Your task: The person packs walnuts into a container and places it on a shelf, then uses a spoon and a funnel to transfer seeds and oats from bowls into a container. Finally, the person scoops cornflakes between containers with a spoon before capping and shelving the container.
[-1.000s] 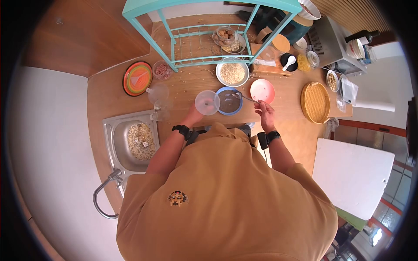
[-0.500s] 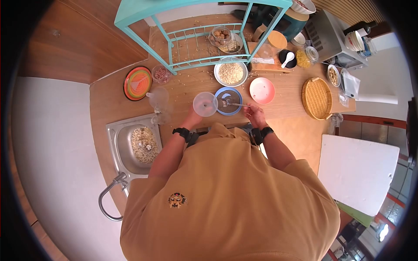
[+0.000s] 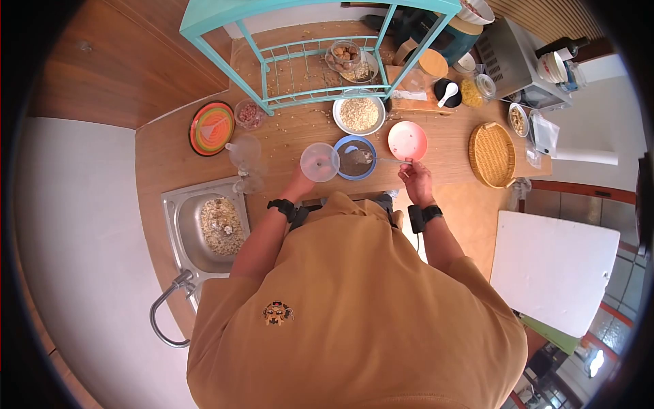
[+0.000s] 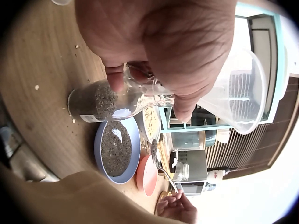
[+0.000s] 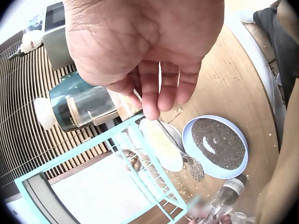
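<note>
My left hand grips the neck of a clear glass bottle, partly filled with small dark grey seeds. A translucent plastic funnel sits in the bottle's mouth. Between thumb and fingers my right hand pinches the handle of a metal spoon. Dark seeds lie in the spoon's bowl, which overlaps the rim area of the blue bowl in the right wrist view. That blue bowl holds more of the same seeds and stands right beside the bottle.
A pink bowl is to the right, and a white bowl of oats behind. The turquoise rack rises at the back. Left are spare clear funnels and the sink; a wicker basket lies far right.
The spoon dipped into the seeds as my right hand moved left, then the hand drew back right with the spoon. My left hand keeps its hold on the bottle, nearly still.
</note>
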`<state>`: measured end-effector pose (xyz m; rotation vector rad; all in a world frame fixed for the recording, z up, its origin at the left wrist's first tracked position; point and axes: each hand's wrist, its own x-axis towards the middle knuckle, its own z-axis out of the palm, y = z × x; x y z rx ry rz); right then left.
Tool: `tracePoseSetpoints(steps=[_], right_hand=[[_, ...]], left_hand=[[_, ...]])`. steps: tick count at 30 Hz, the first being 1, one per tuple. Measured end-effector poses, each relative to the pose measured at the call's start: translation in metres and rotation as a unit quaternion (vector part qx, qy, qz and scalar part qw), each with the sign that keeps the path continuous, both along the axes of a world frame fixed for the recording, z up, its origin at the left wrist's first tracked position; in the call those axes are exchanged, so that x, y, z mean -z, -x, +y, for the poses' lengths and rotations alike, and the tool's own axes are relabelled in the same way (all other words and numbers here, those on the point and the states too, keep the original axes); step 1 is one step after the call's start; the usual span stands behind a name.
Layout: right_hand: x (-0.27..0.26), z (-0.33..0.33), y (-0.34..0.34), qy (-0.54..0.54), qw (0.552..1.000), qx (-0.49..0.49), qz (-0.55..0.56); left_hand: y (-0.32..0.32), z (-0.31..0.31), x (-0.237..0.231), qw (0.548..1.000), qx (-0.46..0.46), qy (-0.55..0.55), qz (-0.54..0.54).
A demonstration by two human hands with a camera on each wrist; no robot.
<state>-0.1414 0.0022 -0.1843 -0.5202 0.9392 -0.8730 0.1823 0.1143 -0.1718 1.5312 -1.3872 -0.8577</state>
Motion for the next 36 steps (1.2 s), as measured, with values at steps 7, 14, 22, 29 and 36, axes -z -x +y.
tracePoseSetpoints(steps=[7, 14, 22, 29, 36], right_hand=[[-0.052, -0.008, -0.004, 0.054, 0.998, 0.021, -0.027], [-0.107, -0.008, -0.034, 0.110, 0.991, -0.024, -0.071], [-0.140, 0.005, -0.075, 0.205, 0.977, -0.045, 0.030], [-0.176, 0.022, -0.094, 0.460, 0.843, -0.145, 0.239], [-0.195, 0.022, -0.088, 0.637, 0.710, -0.184, 0.237]], left_hand=[[0.000, -0.001, 0.000, 0.999, 0.004, -0.035, 0.027], [-0.001, 0.000, 0.013, 0.998, -0.010, -0.053, 0.029], [-0.004, -0.005, 0.052, 1.000, 0.003, -0.002, 0.020], [-0.001, -0.004, 0.045, 0.999, -0.024, 0.024, 0.036], [-0.003, -0.004, 0.047, 0.998, -0.008, 0.037, 0.042]])
